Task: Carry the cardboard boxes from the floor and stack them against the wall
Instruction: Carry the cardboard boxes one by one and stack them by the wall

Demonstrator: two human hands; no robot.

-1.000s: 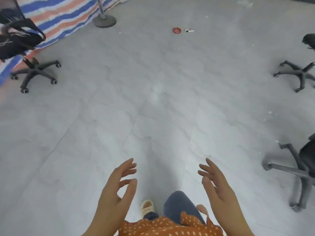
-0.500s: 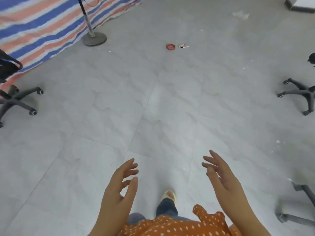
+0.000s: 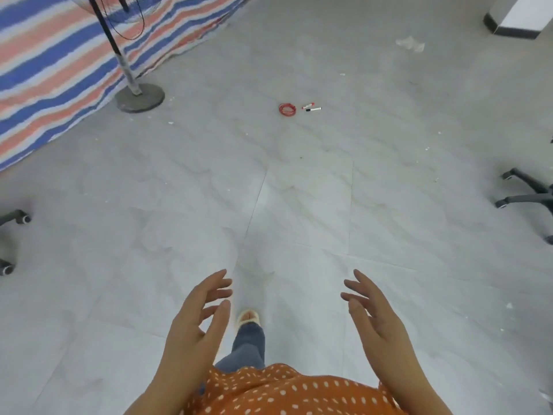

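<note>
A: Well, where were the hands?

B: The left hand (image 3: 197,322) and the right hand (image 3: 375,317) were both raised in front of the body, palms turned toward each other, fingers spread loosely and slightly bent, gripping nothing. They were well apart, with bare floor showing between them.

A: And the cardboard boxes?

B: None could be seen in the head view, so I cannot tell where they lay or how they looked.

A: What was closest to the hands?

B: Below them, an orange blouse with white dots (image 3: 287,390), a blue-jeaned leg (image 3: 250,345) and a pale cream slipper (image 3: 248,317) stepping forward on the grey marbled tile floor (image 3: 314,205).

A: How much room ahead?

B: A wide stretch of tile ran forward. Far ahead on it lay a small red coil of cord (image 3: 288,109) with two marker pens (image 3: 311,107) just beside it. At the left edge stood a black pole on a round grey metal base (image 3: 140,96), touching the border of a blue, orange and white striped tarpaulin (image 3: 54,73). Black castor legs of an office chair (image 3: 526,196) reached in from the right edge, and another chair's castors (image 3: 15,218) from the left. A white wall corner with dark skirting (image 3: 514,22) sat at the far right.
</note>
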